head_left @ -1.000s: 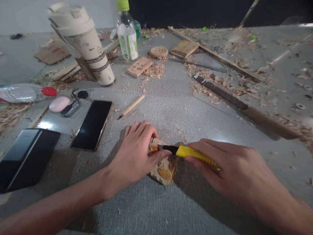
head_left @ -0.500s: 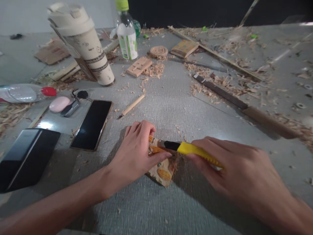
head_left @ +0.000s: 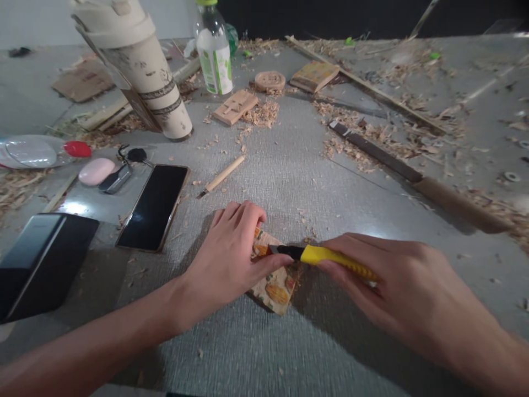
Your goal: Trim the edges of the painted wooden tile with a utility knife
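Observation:
A small carved wooden block (head_left: 264, 289) with orange and yellow painted shapes lies on the grey table, partly hidden by fingers. My left hand (head_left: 231, 248) is closed around its left and far edges, with the thumb stretched across the top. In my right hand (head_left: 397, 281) is a yellow utility knife (head_left: 330, 259), gripped by its handle. Its dark tip end points left and reaches over the block, close beside my left thumb; the thumb partly hides the blade. Fine crumbs lie at the block's right edge.
Left of my hands are a phone (head_left: 155, 207), a dark folded device (head_left: 49, 264) and a tumbler (head_left: 144, 71). Ahead lie a small carving tool (head_left: 223, 175) and carved wood pieces (head_left: 235, 107). A long file (head_left: 380, 157) with a wooden handle rests among shavings at right.
The knife's tip has moved slightly down and toward me on the block, closer to my left thumb. My left hand still holds the block in place. The camera view has shifted slightly.

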A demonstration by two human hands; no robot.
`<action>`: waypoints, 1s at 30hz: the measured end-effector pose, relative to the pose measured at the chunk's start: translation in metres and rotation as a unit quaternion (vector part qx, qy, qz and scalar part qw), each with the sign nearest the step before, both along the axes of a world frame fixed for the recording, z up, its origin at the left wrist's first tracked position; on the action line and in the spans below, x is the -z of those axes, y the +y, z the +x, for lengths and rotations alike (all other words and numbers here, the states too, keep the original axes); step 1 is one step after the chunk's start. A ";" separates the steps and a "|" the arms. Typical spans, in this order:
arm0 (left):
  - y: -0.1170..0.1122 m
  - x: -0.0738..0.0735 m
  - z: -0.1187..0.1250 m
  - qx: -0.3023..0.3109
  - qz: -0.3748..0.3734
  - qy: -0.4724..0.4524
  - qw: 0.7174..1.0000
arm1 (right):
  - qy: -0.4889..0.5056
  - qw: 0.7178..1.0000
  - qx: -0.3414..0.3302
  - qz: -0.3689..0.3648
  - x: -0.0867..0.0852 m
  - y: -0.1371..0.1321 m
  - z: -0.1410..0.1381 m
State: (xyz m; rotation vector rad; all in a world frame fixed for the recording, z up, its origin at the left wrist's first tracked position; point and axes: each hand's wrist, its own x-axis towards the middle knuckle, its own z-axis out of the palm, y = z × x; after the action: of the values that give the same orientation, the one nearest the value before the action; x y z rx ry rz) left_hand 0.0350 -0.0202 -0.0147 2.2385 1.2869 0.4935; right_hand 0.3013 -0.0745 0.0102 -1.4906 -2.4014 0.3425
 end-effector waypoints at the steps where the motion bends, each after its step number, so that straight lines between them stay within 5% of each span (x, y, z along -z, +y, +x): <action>1: 0.000 0.000 0.000 0.003 0.000 -0.002 1.000 | -0.008 1.000 0.000 0.020 -0.001 -0.001 -0.002; 6: -0.001 0.000 -0.003 0.011 0.001 -0.019 1.000 | -0.068 0.991 0.009 0.119 -0.009 -0.011 -0.013; 14: -0.001 0.003 -0.004 0.011 -0.001 -0.014 1.000 | -0.087 0.986 0.006 0.144 -0.008 -0.011 -0.014; 30: 0.014 -0.014 -0.026 0.097 0.004 0.008 0.995 | 0.040 0.996 0.055 -0.059 0.004 0.019 0.016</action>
State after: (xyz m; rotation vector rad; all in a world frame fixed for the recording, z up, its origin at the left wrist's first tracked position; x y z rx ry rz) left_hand 0.0090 -0.0067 -0.0006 2.3481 1.0624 0.4094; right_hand 0.3169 -0.0555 0.0060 -1.6183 -2.2618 0.5168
